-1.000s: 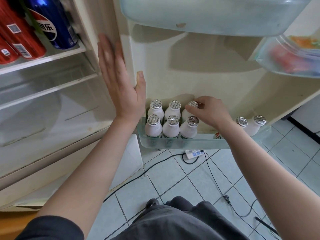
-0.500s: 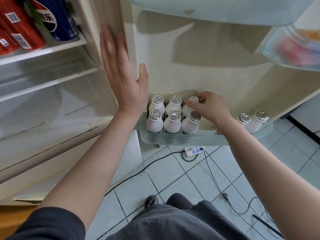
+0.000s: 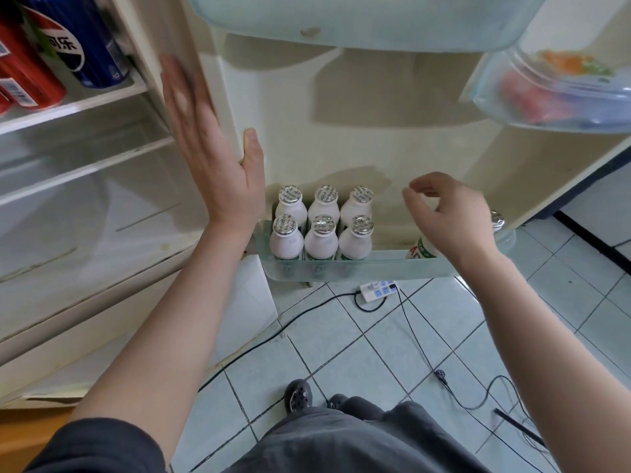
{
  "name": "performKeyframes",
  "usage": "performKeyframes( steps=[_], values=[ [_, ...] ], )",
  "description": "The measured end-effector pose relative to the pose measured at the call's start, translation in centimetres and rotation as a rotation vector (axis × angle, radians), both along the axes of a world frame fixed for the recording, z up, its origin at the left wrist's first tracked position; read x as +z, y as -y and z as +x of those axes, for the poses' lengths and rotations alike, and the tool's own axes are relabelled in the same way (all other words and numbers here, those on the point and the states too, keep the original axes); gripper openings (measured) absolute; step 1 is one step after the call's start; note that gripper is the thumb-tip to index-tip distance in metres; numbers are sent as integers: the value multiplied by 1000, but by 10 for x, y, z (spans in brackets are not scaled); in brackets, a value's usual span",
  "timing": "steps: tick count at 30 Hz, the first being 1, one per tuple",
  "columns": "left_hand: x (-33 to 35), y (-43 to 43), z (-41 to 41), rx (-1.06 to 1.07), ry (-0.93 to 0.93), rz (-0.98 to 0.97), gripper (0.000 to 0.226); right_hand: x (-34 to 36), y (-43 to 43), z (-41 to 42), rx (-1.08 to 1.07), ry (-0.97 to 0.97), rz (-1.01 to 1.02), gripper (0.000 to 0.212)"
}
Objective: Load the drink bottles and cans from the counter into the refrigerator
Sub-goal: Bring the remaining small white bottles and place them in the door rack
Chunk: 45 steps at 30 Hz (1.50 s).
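left grip (image 3: 211,158) wide: flat, fingers straight, laid against the fridge's hinge-side edge, just up-left of the bottom door bin (image 3: 375,269). right grip (image 3: 447,213) hovers over the bin's right half, fingers loosely curled, holding nothing, clear of the bottles. six white foil-capped drink bottles (image 3: 321,238) stand upright at the bin's left end, two rows of three, packed touching. one more labelled bottle (image 3: 421,250) sits in the bin under the right grip, mostly hidden. another foil cap (image 3: 496,220) shows at the bin's far right. blue pepsi can (image 3: 78,42) and red cans (image 3: 30,80) on a fridge shelf well up-left of the bin. power strip (image 3: 377,291) on the floor below the bin.
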<state>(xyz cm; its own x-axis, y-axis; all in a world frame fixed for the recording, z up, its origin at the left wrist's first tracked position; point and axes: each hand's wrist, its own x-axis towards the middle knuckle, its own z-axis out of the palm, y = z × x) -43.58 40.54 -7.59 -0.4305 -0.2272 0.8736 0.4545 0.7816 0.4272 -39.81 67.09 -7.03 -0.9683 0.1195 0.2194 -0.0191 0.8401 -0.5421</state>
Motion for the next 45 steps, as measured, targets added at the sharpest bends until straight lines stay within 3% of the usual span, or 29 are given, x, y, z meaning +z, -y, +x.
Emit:
performKeyframes(
  steps=[5,17,21,32,45],
  values=[
    [3,-3,3,-1,11,-8,59,-3,-29,11,-43,24,160,27],
    [2,-4,6,30,24,-30,63,-17,-48,21,-79,6,307,30],
    [0,-4,4,38,10,-31,64,-25,-52,17,-75,94,332,27],
    [-5,-5,-2,79,-4,-20,63,-26,-49,-2,65,86,294,30],
    [-3,-6,0,72,7,-21,68,-25,-32,-12,447,206,108,30]
  ],
)
